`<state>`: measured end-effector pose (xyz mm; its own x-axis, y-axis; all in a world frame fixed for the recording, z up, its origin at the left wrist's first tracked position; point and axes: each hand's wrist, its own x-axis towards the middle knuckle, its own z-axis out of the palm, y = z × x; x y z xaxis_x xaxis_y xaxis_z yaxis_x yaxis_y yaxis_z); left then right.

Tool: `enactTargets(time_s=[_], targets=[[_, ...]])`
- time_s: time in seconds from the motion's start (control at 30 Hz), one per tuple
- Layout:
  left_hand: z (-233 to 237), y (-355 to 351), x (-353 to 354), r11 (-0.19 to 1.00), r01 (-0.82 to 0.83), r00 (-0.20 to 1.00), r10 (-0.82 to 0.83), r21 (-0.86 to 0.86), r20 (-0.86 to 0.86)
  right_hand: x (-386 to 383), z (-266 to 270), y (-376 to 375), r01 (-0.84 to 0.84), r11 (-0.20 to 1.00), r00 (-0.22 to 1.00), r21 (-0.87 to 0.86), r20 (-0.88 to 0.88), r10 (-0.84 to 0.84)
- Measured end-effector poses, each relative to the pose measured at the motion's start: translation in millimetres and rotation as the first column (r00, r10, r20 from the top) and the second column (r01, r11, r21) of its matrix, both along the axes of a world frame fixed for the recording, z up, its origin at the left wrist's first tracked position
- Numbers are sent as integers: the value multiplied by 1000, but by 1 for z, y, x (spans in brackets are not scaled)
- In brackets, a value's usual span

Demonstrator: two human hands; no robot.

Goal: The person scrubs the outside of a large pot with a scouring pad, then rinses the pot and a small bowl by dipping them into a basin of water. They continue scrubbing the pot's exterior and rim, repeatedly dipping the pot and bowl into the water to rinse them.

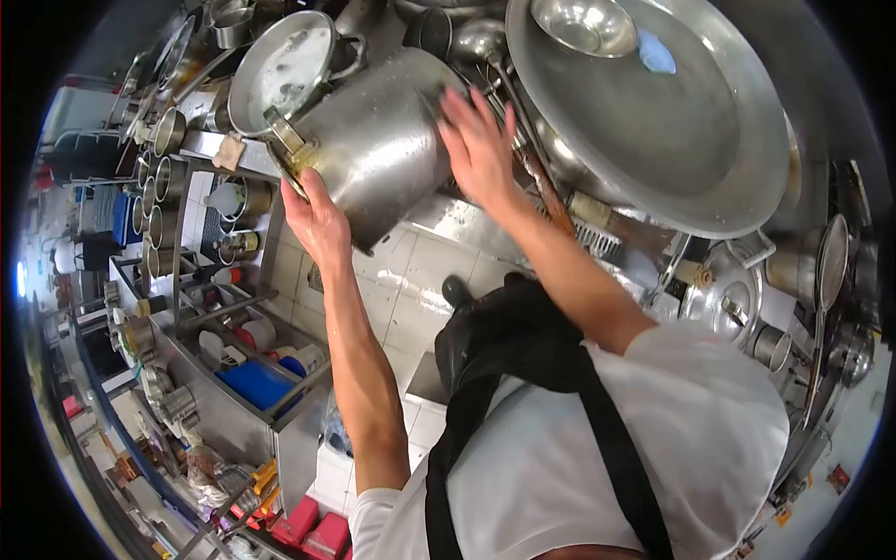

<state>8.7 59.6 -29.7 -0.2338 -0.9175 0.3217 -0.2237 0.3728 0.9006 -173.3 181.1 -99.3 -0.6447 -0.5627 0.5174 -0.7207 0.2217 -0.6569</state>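
A tall metal stockpot point(383, 140) lies tilted on its side in front of me, its mouth turned left and its base right. My left hand point(317, 219) is closed on the pot's rim, below a riveted side handle point(285, 131). My right hand point(481, 149) is open with fingers spread, fingertips right at the base end of the pot. Yellowish residue shows on the wall beside the handle. Behind the rim sits a round pan point(285, 75) with a whitish inside. The inside of the stockpot is hidden from me.
A very large metal basin point(653, 140) stands at the right, with a small bowl point(586, 23) and a blue cloth-like piece point(656, 51) in it. Brushes point(597, 210) lie below it. To the left runs a metal shelf unit point(224, 373) with pots and containers. White tiles point(401, 271) cover the floor.
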Motion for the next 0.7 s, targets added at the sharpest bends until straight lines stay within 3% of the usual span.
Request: enactTargets(time_s=[0.03,0.1,0.2,0.23,0.3,0.37,0.4,0.43,0.5,0.53,0.57,0.63,0.67,0.7], targets=[[-3,4,3,999,-9,1000,10,-32,16,-12,9,-16,15,1000,1000,-10,-28,-15],[-5,3,5,992,16,1000,-14,126,-14,-43,27,-66,2,992,995,124,-102,11],[2,3,4,996,-61,994,55,59,94,-3,18,-34,-62,997,998,-40,-16,62],[4,7,3,998,-26,999,24,53,38,23,2,-2,-110,986,992,-126,40,116],[4,7,0,999,8,1000,-7,42,-24,23,2,13,-166,980,982,-106,69,173],[-2,9,6,999,23,999,-24,40,31,-14,5,-10,34,987,995,-154,93,-20],[-12,10,12,998,28,999,-30,49,37,-36,1,-37,99,995,995,-24,11,-99],[-22,7,17,997,13,1000,-14,79,13,-25,24,-38,40,994,999,97,-30,-37],[-12,1,10,988,59,998,-52,143,-47,40,4,-25,-204,951,978,-231,-2,209],[-12,2,6,991,68,991,-53,118,-119,26,7,-27,-205,949,978,-238,-17,207],[-14,3,7,992,80,983,-61,100,-174,12,7,-23,-169,973,985,-159,-62,161],[-4,12,7,998,21,998,-24,66,51,-14,6,-23,-97,995,985,2,-147,96],[1,15,5,998,-5,997,1,56,81,-36,12,-34,41,998,999,-44,-20,-41],[-4,15,8,998,-8,997,4,55,73,-21,11,-26,37,998,999,-45,-28,-39]])
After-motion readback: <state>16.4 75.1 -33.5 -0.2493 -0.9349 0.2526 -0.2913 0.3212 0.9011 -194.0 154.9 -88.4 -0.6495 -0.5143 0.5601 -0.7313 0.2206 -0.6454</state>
